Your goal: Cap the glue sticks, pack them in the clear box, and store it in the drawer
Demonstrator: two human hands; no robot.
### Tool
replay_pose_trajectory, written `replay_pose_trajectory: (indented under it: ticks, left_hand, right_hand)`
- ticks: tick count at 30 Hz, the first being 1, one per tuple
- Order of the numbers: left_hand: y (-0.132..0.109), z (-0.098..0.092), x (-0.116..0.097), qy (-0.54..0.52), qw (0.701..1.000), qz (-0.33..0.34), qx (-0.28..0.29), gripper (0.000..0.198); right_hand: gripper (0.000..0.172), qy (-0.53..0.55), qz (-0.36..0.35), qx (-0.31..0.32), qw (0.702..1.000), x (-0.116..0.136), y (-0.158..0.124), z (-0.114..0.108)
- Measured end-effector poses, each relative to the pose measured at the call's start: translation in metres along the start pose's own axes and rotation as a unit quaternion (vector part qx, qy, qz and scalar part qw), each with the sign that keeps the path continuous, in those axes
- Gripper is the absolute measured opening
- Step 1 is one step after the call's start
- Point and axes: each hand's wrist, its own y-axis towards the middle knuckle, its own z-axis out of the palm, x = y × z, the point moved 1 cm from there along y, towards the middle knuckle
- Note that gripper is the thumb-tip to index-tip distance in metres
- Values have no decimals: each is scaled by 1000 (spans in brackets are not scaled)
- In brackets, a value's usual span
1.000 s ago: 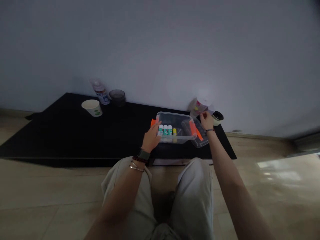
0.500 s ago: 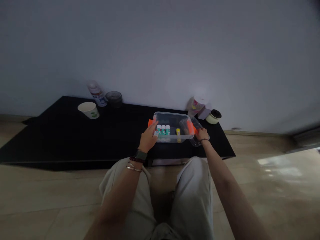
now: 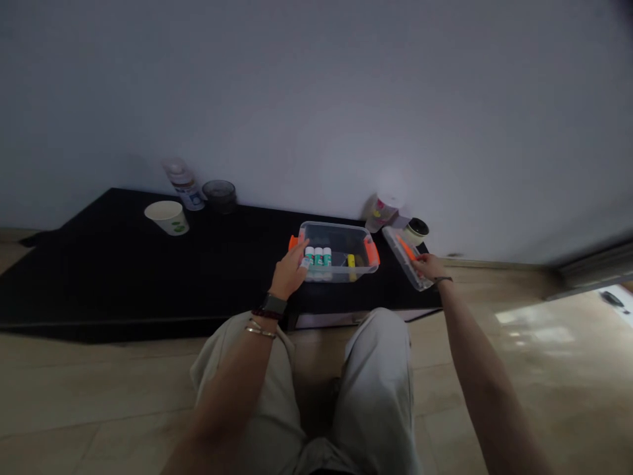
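Observation:
A clear plastic box [image 3: 339, 270] with orange side clips sits on the black table. Inside it, several glue sticks [image 3: 318, 256] with white caps and green labels stand in a row at the left, and a yellow stick [image 3: 351, 260] is at the right. My left hand [image 3: 288, 272] grips the box's left end, its fingers over the rim by the orange clip. To the right of the box, my right hand [image 3: 429, 266] holds a clear lid [image 3: 401, 254] by its orange handle. The lid is tilted up on edge, apart from the box.
On the black table [image 3: 237, 277], a paper cup [image 3: 168, 219], a spray can [image 3: 184, 185] and a dark glass bowl [image 3: 220, 196] stand at the left. A clear patterned cup [image 3: 380, 212] and a cream round container [image 3: 416, 231] stand at the back right, near the wall.
My right hand has moved the lid to the right, away from the box, and tipped it up from lying flatter beside it. My left hand stays at the box's left end.

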Motion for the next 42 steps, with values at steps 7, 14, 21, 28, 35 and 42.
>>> replay_pose_trajectory:
  ticks: [7,14,21,28,35,42]
  left_hand:
    - [2,-2,1,16,1000,-5,8,64]
    - [2,-1,5,8,1000,6,10,59]
    - [2,-1,4,1,1000,-5,19,59]
    - [-1,-7,-4,-23,999,-27,8,56]
    - [0,-7,0,-106,986,-132,-1,60]
    - [4,-2,10,-215,959,-185,14,66]
  right_hand:
    - [40,324,-161,-18,932,51,-10,-21]
    - [42,410,-273,63,868,120,-12,-7]
    - [36,406,-296,78,861,137,-9,16]
    - [30,312,-345,91,881,157,-20,27]
    - [29,116,-450,54,884,184,-24,32]
    - [30,32,-467,62,882,192,-23,48]
